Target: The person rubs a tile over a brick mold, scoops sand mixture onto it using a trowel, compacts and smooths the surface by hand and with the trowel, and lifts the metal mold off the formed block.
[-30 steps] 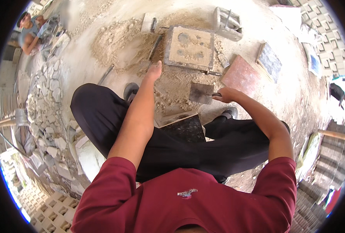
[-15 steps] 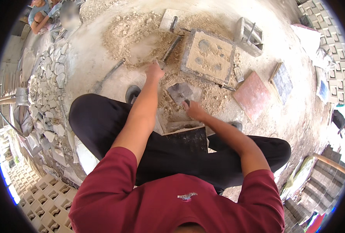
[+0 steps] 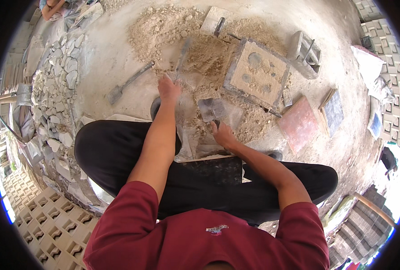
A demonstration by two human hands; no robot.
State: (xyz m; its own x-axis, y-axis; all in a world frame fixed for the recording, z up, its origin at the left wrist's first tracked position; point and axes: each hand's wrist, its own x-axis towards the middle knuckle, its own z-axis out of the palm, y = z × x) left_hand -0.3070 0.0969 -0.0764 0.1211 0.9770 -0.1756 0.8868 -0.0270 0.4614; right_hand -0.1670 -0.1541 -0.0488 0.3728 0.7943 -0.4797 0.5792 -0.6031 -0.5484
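left grip [image 3: 167,89]: wrapped round blurred bar [image 3: 182,57] | right grip [image 3: 224,135]: trowel [image 3: 211,109] clasped by handle [image 3: 216,123] | sand-filled frame [image 3: 235,64]: set beyond trowel, rightward

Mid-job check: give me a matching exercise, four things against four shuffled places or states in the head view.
Things
1. trowel
2. square frame
3. broken stones
4. reddish board

Places or states
A. lying beside a blue-grey board
B. gripped in the right hand
C. heaped toward the left of the view
D. filled with sandy material

Pairs: 1-B, 2-D, 3-C, 4-A
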